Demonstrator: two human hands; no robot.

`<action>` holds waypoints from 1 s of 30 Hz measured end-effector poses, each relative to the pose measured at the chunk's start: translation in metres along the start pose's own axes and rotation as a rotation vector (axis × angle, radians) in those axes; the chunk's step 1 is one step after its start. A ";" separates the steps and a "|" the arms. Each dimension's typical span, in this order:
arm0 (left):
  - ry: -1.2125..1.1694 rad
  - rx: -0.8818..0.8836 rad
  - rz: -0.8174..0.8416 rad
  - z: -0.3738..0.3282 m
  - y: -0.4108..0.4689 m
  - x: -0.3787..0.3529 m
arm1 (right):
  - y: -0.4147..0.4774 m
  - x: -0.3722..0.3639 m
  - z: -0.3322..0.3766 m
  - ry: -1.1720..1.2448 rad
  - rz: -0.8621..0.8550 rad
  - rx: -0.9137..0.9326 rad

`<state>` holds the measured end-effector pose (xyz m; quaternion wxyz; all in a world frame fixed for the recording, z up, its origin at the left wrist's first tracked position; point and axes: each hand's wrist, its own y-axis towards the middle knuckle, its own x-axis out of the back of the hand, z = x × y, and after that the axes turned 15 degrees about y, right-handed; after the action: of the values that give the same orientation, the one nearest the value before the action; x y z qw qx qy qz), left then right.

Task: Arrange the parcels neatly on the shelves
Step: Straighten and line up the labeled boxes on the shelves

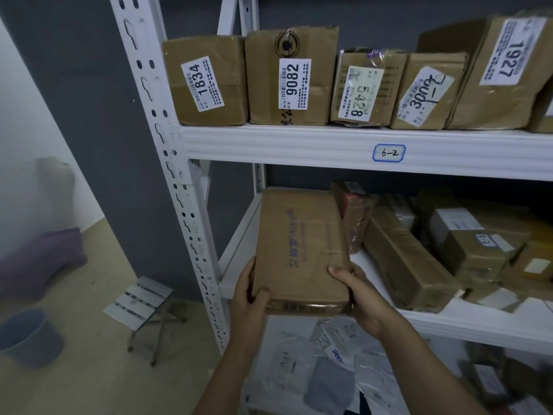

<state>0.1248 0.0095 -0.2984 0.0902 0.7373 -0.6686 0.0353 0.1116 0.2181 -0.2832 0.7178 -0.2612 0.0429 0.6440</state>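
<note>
Upper shelf (pixel 284 143): parcels (pixel 293 76) in a row, labels outward; judged done.
Middle shelf (pixel 236 265): boxes (pixel 434 250) at right jumbled; unfinished.
Flat parcel (pixel 302 250): middle shelf's left end, overhanging.
Left hand (pixel 248 298), right hand (pixel 359 292): gripping its near corners.

Right frame edge is cutting off the parcel marked 1927 (pixel 505 73) and the carton beside it (pixel 545 115). Fine print on the 9082 label (pixel 294 83) is reading too small to make out. The flat box (pixel 302 250) is hiding the fingers of the left hand (pixel 250 292) and right hand (pixel 359 292). The bucket (pixel 28 336) is running off the left edge. The pale bags (pixel 329 369) below are showing blurred.
</note>
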 end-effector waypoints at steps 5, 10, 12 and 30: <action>-0.101 0.039 0.087 -0.002 -0.005 0.012 | -0.017 0.024 0.014 -0.124 0.176 0.066; -0.205 0.125 0.146 -0.006 -0.006 0.014 | -0.027 0.047 0.020 -0.318 0.310 0.022; -0.155 0.090 0.120 -0.005 -0.016 0.012 | -0.031 0.049 0.021 -0.379 0.315 0.042; 0.053 -0.078 0.109 -0.044 -0.027 0.048 | -0.055 -0.021 0.042 -0.361 0.140 0.481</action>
<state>0.1597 -0.0272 -0.2495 0.1347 0.6946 -0.7059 0.0335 0.1490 0.2158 -0.2211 0.7088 0.0384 0.0838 0.6994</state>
